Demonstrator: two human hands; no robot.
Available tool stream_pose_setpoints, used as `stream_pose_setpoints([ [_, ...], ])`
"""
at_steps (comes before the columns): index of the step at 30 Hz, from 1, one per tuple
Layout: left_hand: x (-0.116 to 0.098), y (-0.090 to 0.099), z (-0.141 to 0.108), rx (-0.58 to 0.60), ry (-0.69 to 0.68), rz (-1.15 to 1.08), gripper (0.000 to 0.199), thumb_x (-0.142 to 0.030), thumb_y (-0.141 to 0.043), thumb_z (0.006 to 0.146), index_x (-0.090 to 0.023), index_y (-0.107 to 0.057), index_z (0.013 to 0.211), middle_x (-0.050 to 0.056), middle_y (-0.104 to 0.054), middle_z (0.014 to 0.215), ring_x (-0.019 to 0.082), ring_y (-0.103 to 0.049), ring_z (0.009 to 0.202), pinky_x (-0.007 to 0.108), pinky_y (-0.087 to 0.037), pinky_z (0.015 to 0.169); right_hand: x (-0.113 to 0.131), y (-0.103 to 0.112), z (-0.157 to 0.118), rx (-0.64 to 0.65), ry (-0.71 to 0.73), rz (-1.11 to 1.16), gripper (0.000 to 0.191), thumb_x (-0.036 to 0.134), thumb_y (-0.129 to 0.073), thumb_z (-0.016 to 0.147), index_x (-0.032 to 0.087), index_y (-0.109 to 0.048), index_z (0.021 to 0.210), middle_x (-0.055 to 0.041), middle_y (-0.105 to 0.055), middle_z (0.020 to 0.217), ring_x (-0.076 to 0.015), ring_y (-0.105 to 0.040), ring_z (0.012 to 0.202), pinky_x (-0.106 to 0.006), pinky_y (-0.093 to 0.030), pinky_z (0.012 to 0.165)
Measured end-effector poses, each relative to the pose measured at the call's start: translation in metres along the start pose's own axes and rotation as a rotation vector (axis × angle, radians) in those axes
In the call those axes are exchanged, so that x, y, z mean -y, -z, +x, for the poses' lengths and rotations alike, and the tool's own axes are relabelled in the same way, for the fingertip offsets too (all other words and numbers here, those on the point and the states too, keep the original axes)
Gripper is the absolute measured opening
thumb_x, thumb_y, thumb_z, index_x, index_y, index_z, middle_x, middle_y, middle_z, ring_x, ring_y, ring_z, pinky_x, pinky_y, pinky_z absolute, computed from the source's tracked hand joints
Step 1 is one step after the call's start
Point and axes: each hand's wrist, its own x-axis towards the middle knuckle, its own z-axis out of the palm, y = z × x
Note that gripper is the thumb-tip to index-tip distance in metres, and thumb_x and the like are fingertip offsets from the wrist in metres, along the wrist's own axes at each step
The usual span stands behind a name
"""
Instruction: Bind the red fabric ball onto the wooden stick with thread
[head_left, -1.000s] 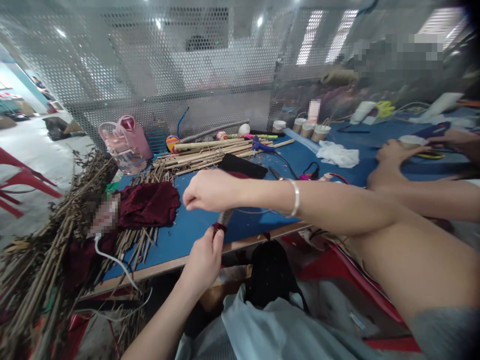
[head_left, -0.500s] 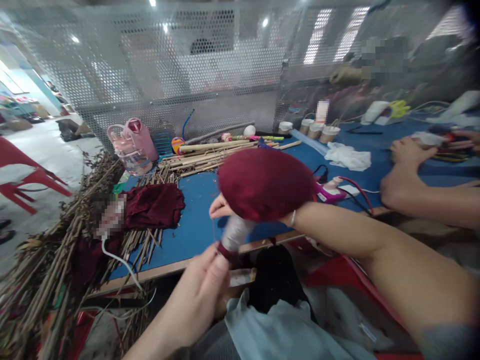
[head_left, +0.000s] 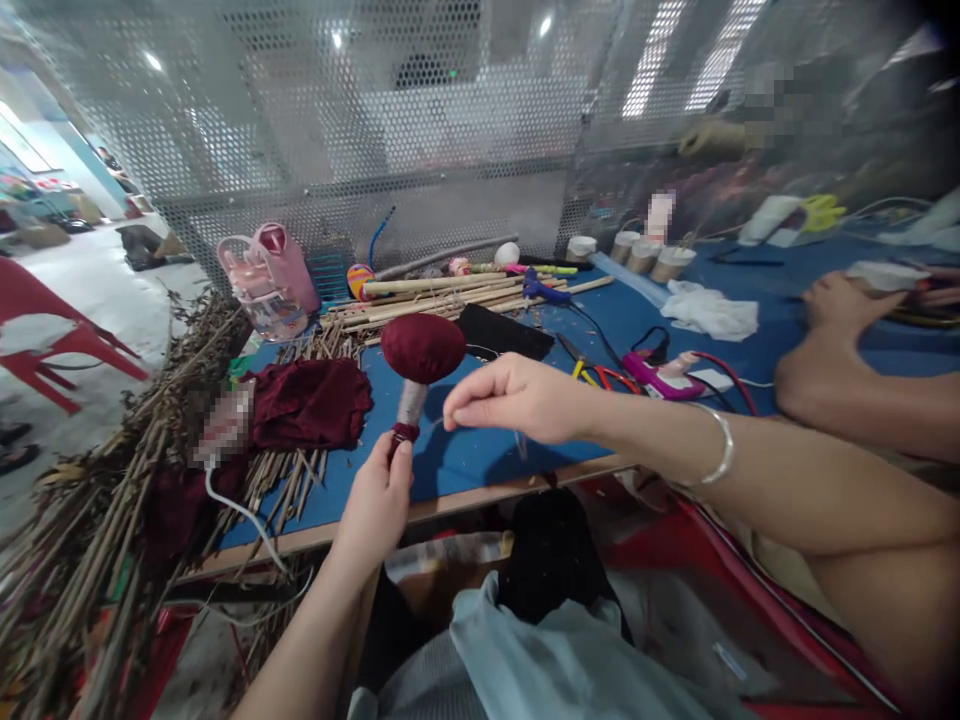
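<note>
My left hand [head_left: 379, 490] is wrapped round the lower shaft of a mallet-like stick with a padded, dark-red cloth head [head_left: 424, 348]. Pale thread [head_left: 412, 402] is wound round its neck, just under the head, and a band of red cloth shows below the winding. To the right of the neck, my right hand [head_left: 517, 400] is closed in a pinch, with a silver bangle on its wrist. A faint strand seems to run from its fingertips towards the winding. Behind the head lies a flat black piece [head_left: 506, 332] on the blue table [head_left: 480, 455].
Folded dark-red cloth [head_left: 311, 402] and a phone with a white cable lie left, beside bundled dry stalks [head_left: 127, 480]. Wooden sticks [head_left: 450, 300], a blue glue gun [head_left: 544, 288], red-and-yellow-handled pliers [head_left: 604, 378] and a purple power strip [head_left: 664, 375] are behind. A co-worker's hands [head_left: 847, 305] work at right.
The padded stick has moved away from the camera, up and left, and stands more upright. My right hand has come out from behind its head to the right side.
</note>
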Motion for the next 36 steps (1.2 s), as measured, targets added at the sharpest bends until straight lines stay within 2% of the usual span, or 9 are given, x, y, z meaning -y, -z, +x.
stream_pose_setpoints([
  [3,-0.005,-0.002,-0.003,0.006,-0.128,0.190,0.024,-0.042,-0.040,0.086,-0.021,-0.052,0.091,-0.003,-0.051,0.062,0.013,-0.045,0.051,0.022,-0.033,0.053,0.009,-0.001,0.016,-0.020,-0.149,0.194,0.009,0.017,-0.056,0.080,0.012,-0.064,0.079,0.0054,-0.050,0.049,-0.0027,-0.033,0.040,-0.016,-0.026,0.040],
  [6,-0.006,-0.003,-0.005,0.026,-0.178,0.328,0.023,-0.039,-0.036,0.089,-0.022,-0.051,0.093,0.000,-0.056,0.066,0.015,-0.049,0.055,0.024,-0.034,0.058,0.012,-0.006,0.031,-0.035,-0.302,0.312,0.012,0.020,-0.052,0.084,0.012,-0.061,0.085,0.0100,-0.029,0.038,-0.0033,-0.015,0.034,-0.018,-0.011,0.035],
  [16,0.003,-0.019,-0.016,0.111,-0.204,0.575,0.026,-0.039,-0.027,0.092,-0.022,-0.046,0.094,0.008,-0.065,0.072,0.023,-0.062,0.065,0.027,-0.035,0.059,0.008,-0.049,0.064,-0.067,-0.523,0.264,0.016,0.011,-0.044,0.084,0.011,-0.057,0.076,0.0094,-0.025,0.038,-0.0034,-0.017,0.033,-0.019,-0.011,0.036],
  [20,0.002,-0.016,-0.017,0.087,-0.176,0.684,0.031,-0.044,-0.027,0.092,-0.023,-0.049,0.092,0.011,-0.066,0.074,0.027,-0.064,0.069,0.028,-0.034,0.059,0.020,-0.044,0.070,0.045,-0.606,0.201,0.017,0.012,-0.043,0.085,0.011,-0.057,0.075,0.0098,-0.023,0.038,-0.0036,-0.018,0.034,-0.018,-0.013,0.036],
  [25,0.016,-0.004,-0.013,0.058,-0.118,0.625,0.031,-0.042,-0.028,0.092,-0.022,-0.051,0.090,0.008,-0.064,0.073,0.023,-0.062,0.068,0.027,-0.033,0.060,0.054,0.004,0.042,0.377,-0.296,-0.145,0.010,0.018,-0.060,0.077,0.011,-0.066,0.073,0.0061,-0.041,0.045,-0.0031,-0.032,0.041,-0.019,-0.026,0.043],
  [28,0.019,0.001,-0.017,0.083,-0.130,0.514,0.031,-0.043,-0.028,0.092,-0.021,-0.050,0.086,0.005,-0.061,0.071,0.020,-0.057,0.066,0.026,-0.032,0.061,0.058,0.036,0.033,0.221,-0.029,-0.404,0.012,0.022,-0.064,0.073,0.012,-0.070,0.074,0.0032,-0.056,0.059,-0.0048,-0.046,0.055,-0.020,-0.036,0.057],
  [31,0.008,0.001,-0.029,0.235,-0.166,0.462,0.032,-0.045,-0.029,0.091,-0.022,-0.050,0.082,0.002,-0.059,0.067,0.016,-0.051,0.061,0.025,-0.030,0.059,0.036,0.050,0.047,-0.011,0.157,-0.502,0.022,0.029,-0.062,0.074,0.011,-0.071,0.082,0.0030,-0.058,0.063,-0.0054,-0.047,0.059,-0.021,-0.037,0.061],
  [34,-0.009,-0.003,-0.046,0.393,-0.217,0.484,0.029,-0.043,-0.034,0.091,-0.022,-0.047,0.077,-0.002,-0.054,0.063,0.014,-0.045,0.057,0.024,-0.027,0.057,-0.004,0.045,0.072,-0.066,0.200,-0.509,0.028,0.032,-0.061,0.073,0.009,-0.071,0.085,0.0001,-0.063,0.069,-0.0071,-0.049,0.061,-0.022,-0.039,0.063],
  [36,-0.017,-0.002,-0.055,0.402,-0.246,0.460,0.028,-0.041,-0.034,0.091,-0.021,-0.045,0.075,-0.002,-0.052,0.063,0.013,-0.044,0.058,0.024,-0.027,0.057,-0.033,0.034,0.081,-0.059,0.142,-0.500,0.029,0.030,-0.058,0.075,0.008,-0.070,0.088,-0.0026,-0.065,0.073,-0.0088,-0.051,0.062,-0.023,-0.040,0.064],
])
